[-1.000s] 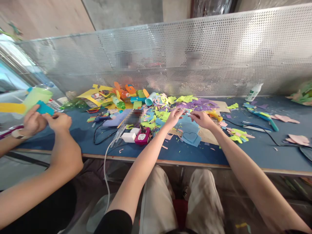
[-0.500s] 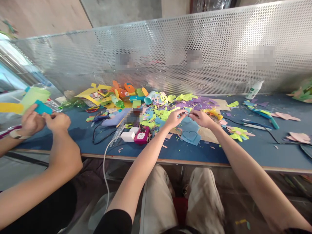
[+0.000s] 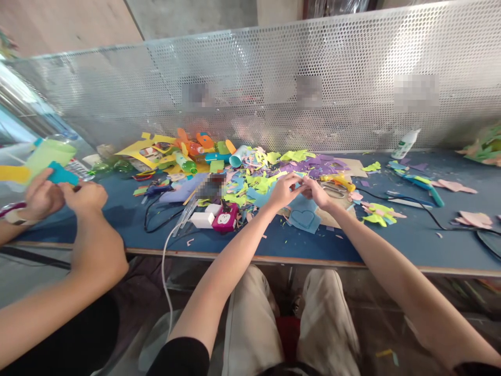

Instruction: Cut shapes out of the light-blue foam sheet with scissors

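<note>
My left hand (image 3: 285, 191) and my right hand (image 3: 316, 193) meet over the scrap pile, fingers pinched together at the tips. Whatever lies between them is too small and too covered to make out. Just below them rests a blue paper sheet (image 3: 303, 218) with a heart outline on it. Right of my right hand is a yellow glue gun (image 3: 340, 181), its dark cord running to the right. A looped, shiny thing (image 3: 337, 191) lies beside that hand, its kind unclear. Green paper scraps (image 3: 254, 183) and purple paper scraps (image 3: 321, 164) surround my fingers.
At left a co-worker's hands (image 3: 84, 196) hold blue paper (image 3: 62, 174). A pink plug adapter (image 3: 226, 218) with a white cable sits left of my arm. A white glue bottle (image 3: 406, 144) stands at the back right, before the perforated metal screen (image 3: 250, 73).
My hands have drawn closer together and the right one has turned more upright. The looped thing beside it now shows. The whole view has shifted slightly.
</note>
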A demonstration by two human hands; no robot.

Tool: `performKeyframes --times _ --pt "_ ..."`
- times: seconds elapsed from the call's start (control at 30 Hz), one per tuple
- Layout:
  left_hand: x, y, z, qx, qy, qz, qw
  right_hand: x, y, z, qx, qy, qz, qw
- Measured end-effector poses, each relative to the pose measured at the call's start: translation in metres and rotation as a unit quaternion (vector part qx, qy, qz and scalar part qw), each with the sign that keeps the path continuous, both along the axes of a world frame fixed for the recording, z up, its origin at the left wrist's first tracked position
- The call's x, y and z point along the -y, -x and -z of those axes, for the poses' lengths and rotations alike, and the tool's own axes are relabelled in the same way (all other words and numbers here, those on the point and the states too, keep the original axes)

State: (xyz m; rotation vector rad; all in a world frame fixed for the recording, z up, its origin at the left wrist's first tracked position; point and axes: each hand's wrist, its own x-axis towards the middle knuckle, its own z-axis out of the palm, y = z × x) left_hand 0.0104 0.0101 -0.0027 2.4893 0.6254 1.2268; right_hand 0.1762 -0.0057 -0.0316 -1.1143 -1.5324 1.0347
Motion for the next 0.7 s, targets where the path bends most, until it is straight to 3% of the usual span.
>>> performKeyframes --times 0.2,0.7 --pt "0.0005 -0.0041 0.0026 0.005 0.006 0.005 1.0 -0.0002 0.0051 0.0016 -0.081 0.066 0.0 0.995" --pt "0.0013 -0.0048 0.0056 -0.045 -0.003 0.016 0.999 -0.0041 0.0044 0.0058 -0.101 0.079 0.046 0.991"
